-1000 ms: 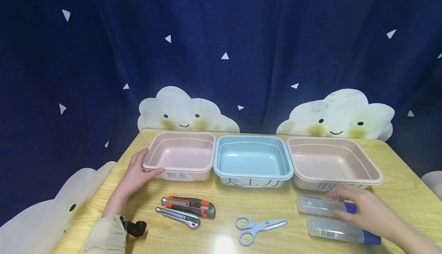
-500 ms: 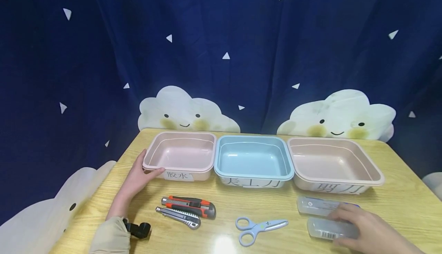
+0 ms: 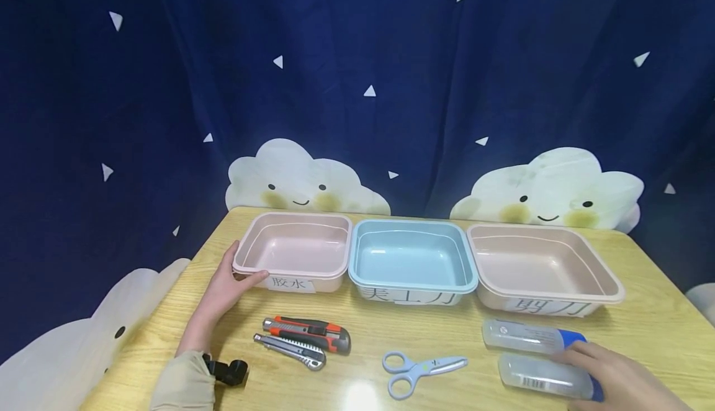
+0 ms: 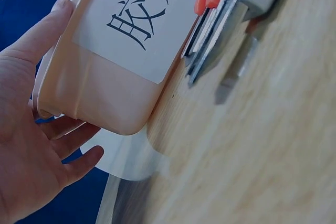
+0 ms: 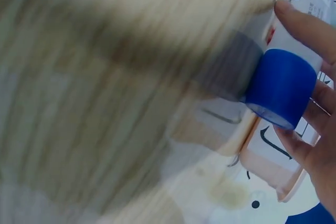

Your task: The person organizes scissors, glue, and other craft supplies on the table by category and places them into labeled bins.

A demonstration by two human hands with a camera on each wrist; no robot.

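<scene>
My left hand (image 3: 226,287) rests at the left corner of the left pink basin (image 3: 301,272). Its thumb lies along the front and its straight fingers touch the side. In the left wrist view the label on this basin (image 4: 110,95) shows large characters. On the right, my right hand (image 3: 617,377) grips the nearer clear glue bottle (image 3: 542,374) around its capped end. The right wrist view shows the blue cap (image 5: 283,87) between thumb and fingers. A second glue bottle (image 3: 522,336) lies just beyond. Both bottles are on their sides.
A blue basin (image 3: 413,288) and a right-hand beige-pink basin (image 3: 547,293) stand beside the first, each labelled. Two utility knives, one orange-black (image 3: 313,334) and one grey (image 3: 293,351), lie at left centre. Light-blue scissors (image 3: 416,370) lie between knives and bottles. A dark curtain (image 3: 357,57) hangs behind.
My right hand has moved from the farther glue bottle toward me, over the nearer one to its capped end. The left hand has stayed at its basin. Both bottles lie where they were.
</scene>
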